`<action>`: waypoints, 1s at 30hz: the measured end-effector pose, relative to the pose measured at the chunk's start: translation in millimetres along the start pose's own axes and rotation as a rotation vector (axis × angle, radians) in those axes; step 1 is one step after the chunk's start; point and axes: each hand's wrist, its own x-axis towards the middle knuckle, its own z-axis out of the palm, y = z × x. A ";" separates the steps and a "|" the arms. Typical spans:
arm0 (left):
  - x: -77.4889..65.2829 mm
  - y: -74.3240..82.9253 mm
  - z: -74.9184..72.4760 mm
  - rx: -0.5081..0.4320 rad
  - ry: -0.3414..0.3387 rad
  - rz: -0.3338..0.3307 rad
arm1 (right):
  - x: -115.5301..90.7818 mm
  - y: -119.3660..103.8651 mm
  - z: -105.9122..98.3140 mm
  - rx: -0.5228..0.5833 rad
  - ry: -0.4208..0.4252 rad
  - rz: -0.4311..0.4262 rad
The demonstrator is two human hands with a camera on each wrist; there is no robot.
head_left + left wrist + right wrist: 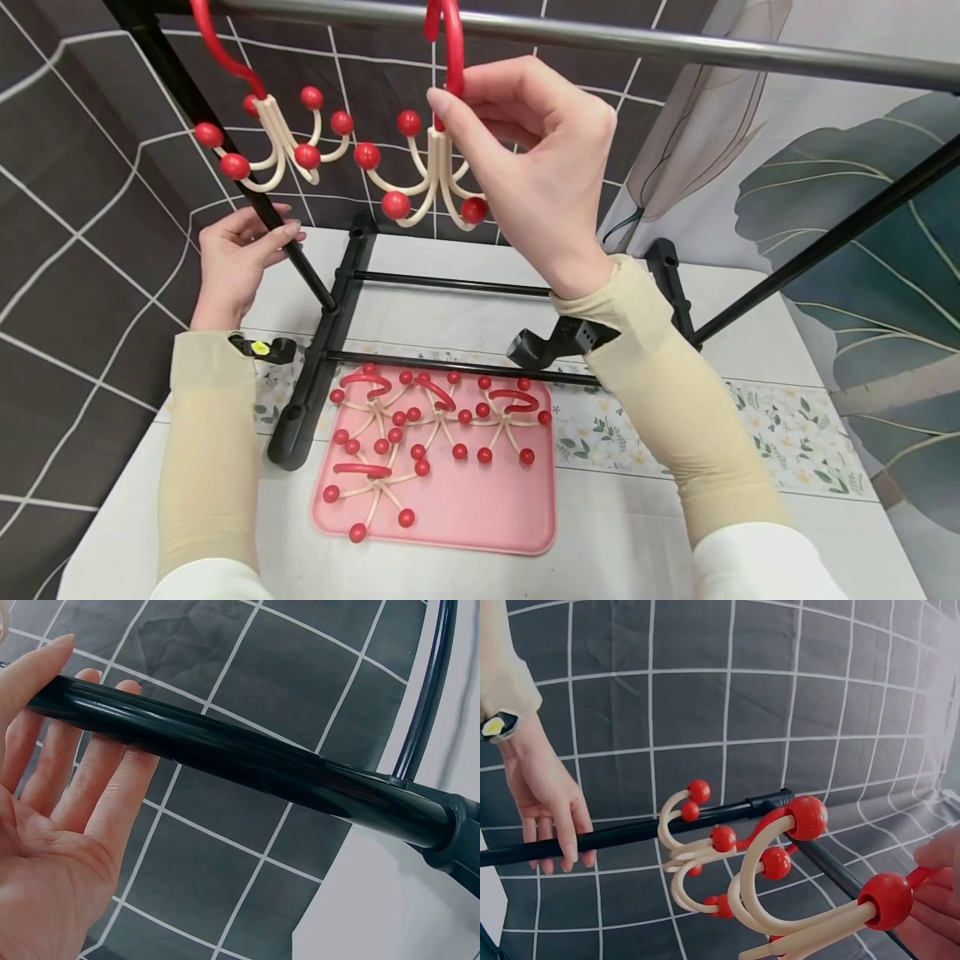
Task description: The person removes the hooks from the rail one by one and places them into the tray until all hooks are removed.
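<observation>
My right hand [543, 158] pinches the red hook of a hanger [437, 179] with curved cream arms tipped by red balls. That hook goes up over the metal rail [555, 32] of a rack. To its left, a second hanger of the same kind [279, 142] hangs by its own red hook. My left hand [234, 254] holds the rack's slanting black pole [202, 750], thumb on one side and fingers behind it. In the right wrist view, the hangers' red balls [885, 900] stand close to the right fingers [934, 892].
Several more hangers [375, 483] lie on a pink tray [487, 517] in front of the rack. The rack's black base foot [315, 383] and crossbars [457, 286] stand on the white table [622, 533]. A dark tiled sheet [82, 250] hangs behind.
</observation>
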 end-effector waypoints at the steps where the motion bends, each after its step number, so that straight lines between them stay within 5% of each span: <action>1: 0.2 0.0 0.1 0.000 0.000 0.002 | -1.5 -0.2 -0.7 0.001 0.001 0.000; 12: 1.0 0.7 2.1 -0.006 0.002 0.005 | -22.9 8.0 -11.3 0.001 -0.032 -0.055; 30: -0.4 2.3 2.6 -0.019 0.000 0.002 | -75.5 18.6 -35.6 -0.071 -0.175 0.126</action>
